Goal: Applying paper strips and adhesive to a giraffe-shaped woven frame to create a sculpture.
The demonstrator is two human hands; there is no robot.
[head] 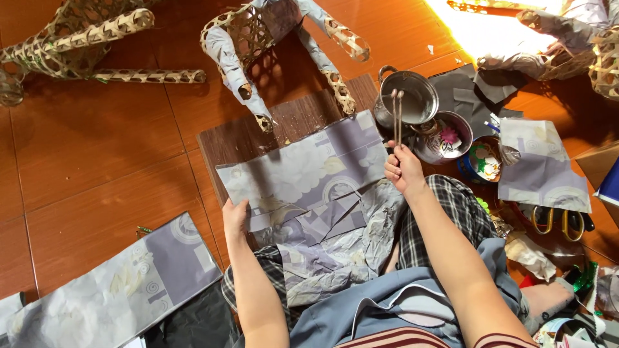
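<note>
Sitting on the red-brown floor (97, 148), the person works over a dark wooden board (258, 132) that lies in front of the knees. On the board lies a large grey patterned paper (303, 171), and its near part reaches down onto the lap, where more crumpled grey sheets are piled.

The left hand (235, 216) rests on the left edge of the paper, palm down, fingers together and flat on the sheet. I cannot tell if the thumb goes under the edge. The right hand (403, 169) is raised just beside the right edge of the paper, and its fingers are closed around the lower end of a thin stick (398, 119). The stick stands almost upright in the view, with its upper end over a steel pot (412, 96). If it touches the pot I cannot tell.

Just beside the pot, on its right, is a small steel bowl (448, 135) with something pink inside. Near it there is a round tin (483, 161) with small bits. Another grey sheet (545, 167) lies more to the right, and scissors (558, 222) with yellow handles are below it. Above the board stands a woven bamboo frame (258, 38), partly covered with grey paper. A second bare frame (71, 45) lies at the top left, well apart.
</note>
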